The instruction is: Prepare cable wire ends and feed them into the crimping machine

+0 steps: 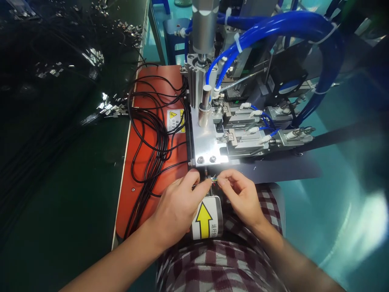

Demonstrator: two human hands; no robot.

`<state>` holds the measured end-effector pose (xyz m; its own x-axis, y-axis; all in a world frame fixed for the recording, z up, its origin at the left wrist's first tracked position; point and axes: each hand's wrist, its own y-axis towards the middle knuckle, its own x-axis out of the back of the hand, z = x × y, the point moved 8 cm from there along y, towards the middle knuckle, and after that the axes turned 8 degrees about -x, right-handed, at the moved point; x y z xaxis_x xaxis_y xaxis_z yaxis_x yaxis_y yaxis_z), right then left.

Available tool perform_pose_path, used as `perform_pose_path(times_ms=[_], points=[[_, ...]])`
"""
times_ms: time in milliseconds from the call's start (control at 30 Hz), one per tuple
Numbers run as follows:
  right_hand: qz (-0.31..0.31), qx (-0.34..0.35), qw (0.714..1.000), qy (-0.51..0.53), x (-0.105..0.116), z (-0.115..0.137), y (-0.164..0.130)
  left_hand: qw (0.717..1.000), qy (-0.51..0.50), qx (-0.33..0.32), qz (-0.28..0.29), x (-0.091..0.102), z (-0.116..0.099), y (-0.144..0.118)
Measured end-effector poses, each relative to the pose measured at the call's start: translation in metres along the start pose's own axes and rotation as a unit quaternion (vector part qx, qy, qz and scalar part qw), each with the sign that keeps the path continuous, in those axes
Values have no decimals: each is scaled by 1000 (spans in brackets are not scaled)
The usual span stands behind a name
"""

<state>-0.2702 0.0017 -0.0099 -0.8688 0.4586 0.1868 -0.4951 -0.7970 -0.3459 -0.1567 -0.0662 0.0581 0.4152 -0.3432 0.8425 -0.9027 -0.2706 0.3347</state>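
Observation:
Several thin coloured wires point(214, 179) fan out between my two hands, just in front of the machine's metal plate point(206, 138). My left hand point(182, 198) is closed at the front right corner of the red board, thumb and fingers pinching near the base of these wires; the cable behind them is mostly hidden by the hand. My right hand point(240, 192) pinches the wires' loose ends between thumb and forefinger. Below the wires sits a white label with a yellow arrow point(204, 219).
Black cables point(161, 138) lie in loops across the red board point(173, 81). Bundles with shiny metal ends point(109, 106) rest on the dark table at left. Thick blue hoses point(291, 24) arch over the machine's cylinders point(243, 121). A dark flat panel point(282, 172) extends right.

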Motion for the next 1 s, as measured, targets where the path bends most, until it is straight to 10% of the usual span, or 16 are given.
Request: perform_pose_path(times_ms=[500,1000], points=[[56,-35,992,107,-12,6,-2,1000,-3,10,-2,0,1,-1],[28,12,999,-20,-6,2,-2,1000,2,11,5,-1,1,-2]])
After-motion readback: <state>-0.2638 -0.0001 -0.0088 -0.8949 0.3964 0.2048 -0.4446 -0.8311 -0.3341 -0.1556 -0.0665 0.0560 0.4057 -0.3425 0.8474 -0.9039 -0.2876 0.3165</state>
